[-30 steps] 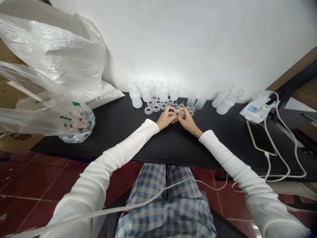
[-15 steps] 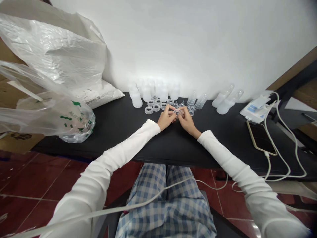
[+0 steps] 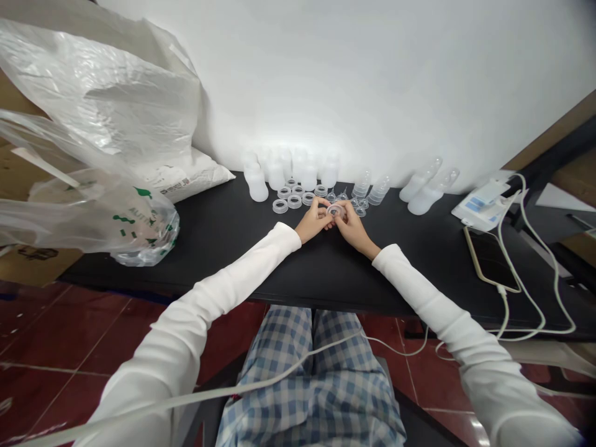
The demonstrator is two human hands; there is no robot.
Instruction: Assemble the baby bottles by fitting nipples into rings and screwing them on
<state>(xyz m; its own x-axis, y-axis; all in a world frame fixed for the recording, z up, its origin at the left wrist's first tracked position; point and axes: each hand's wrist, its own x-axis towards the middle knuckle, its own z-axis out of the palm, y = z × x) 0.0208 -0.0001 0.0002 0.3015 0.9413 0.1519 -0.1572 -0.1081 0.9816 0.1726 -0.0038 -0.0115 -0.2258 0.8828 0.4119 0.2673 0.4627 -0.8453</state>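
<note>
My left hand (image 3: 315, 221) and my right hand (image 3: 352, 230) meet over the black table (image 3: 223, 248), and their fingertips pinch a clear plastic ring (image 3: 336, 212) between them. Just beyond my fingers stand small clear silicone teats (image 3: 359, 210). To the left of my hands lie several translucent collar rings (image 3: 293, 201). Behind those stands a row of frosted plastic bottles (image 3: 257, 185), and ribbed clear cups (image 3: 361, 188) sit to their right. My fingers hide part of the held ring.
Two frosted bottle parts with clear tops (image 3: 427, 194) lie at the table's back right, near a white wall. A phone (image 3: 490, 261) and white device (image 3: 479, 208) with cables sit right. Large plastic bags (image 3: 107, 211) and a white sack (image 3: 186, 177) fill the left.
The ring between my fingers has turned a little and now shows a narrower face. Both hands stay in nearly the same place.
</note>
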